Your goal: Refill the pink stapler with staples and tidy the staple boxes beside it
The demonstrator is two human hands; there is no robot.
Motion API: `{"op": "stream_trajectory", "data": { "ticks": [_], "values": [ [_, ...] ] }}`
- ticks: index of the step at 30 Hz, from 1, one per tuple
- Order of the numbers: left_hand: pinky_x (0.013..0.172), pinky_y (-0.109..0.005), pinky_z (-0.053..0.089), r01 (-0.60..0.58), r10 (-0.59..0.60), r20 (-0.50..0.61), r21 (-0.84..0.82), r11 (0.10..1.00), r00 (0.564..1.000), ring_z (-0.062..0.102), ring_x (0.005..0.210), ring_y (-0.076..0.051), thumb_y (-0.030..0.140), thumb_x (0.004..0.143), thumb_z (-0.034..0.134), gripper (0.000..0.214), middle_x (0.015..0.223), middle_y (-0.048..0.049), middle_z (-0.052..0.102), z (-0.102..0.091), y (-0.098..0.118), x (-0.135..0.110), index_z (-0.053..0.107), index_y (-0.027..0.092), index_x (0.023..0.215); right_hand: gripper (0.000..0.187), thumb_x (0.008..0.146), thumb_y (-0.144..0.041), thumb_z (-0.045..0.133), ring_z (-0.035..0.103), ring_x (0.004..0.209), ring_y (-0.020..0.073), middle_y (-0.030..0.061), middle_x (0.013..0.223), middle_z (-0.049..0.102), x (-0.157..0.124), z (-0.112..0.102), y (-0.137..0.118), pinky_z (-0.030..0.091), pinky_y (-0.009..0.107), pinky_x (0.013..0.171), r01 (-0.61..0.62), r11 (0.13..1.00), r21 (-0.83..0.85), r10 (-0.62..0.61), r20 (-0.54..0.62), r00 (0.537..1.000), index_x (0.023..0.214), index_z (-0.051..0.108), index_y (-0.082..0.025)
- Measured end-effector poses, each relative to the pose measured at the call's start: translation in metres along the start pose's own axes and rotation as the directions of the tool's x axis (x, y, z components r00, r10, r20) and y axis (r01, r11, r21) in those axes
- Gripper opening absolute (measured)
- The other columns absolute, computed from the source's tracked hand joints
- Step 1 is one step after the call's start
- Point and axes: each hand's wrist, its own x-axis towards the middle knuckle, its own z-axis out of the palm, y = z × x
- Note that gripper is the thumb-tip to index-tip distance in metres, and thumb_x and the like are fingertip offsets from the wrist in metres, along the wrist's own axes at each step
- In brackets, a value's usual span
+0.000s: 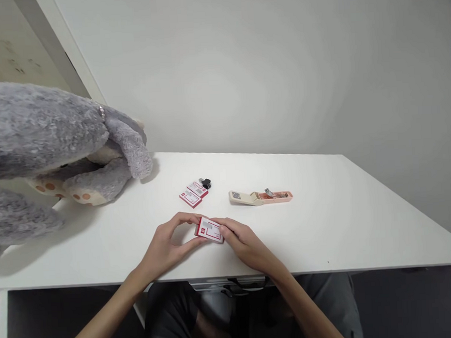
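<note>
A small red and white cardboard box sits between my two hands near the front edge of the table. My left hand curves round its left end, with the thumb and index finger touching it. On the right end, my right hand grips the box with its thumb on top; its other fingers are partly hidden. Just beyond lie two similar small red and white boxes, one nearer and one behind it. A small black object with a metal part lies beside them.
A long beige and pink hinged item, perhaps an opened stapler, lies to the right on the white table. A large grey plush toy takes up the left end. The wall stands behind the table.
</note>
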Motion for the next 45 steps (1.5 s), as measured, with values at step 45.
{"op": "stream_trajectory", "data": {
  "ticks": [45],
  "values": [
    [0.102, -0.037, 0.063, -0.265, 0.266, -0.003, 0.057, 0.962, 0.964, 0.076, 0.118, -0.023, 0.017, 0.099, 0.065, 0.019, 0.128, -0.0125, 0.078, 0.003, 0.006, -0.005, 0.069, 0.021, 0.118, 0.02, 0.091, -0.037, 0.071, 0.075, 0.097, 0.0226, 0.013, 0.121, 0.073, 0.0, 0.008, 0.014, 0.065, 0.027, 0.062, -0.063, 0.998, -0.004, 0.055, -0.438, 0.897, 0.093, 0.084, -0.021]
  ]
}}
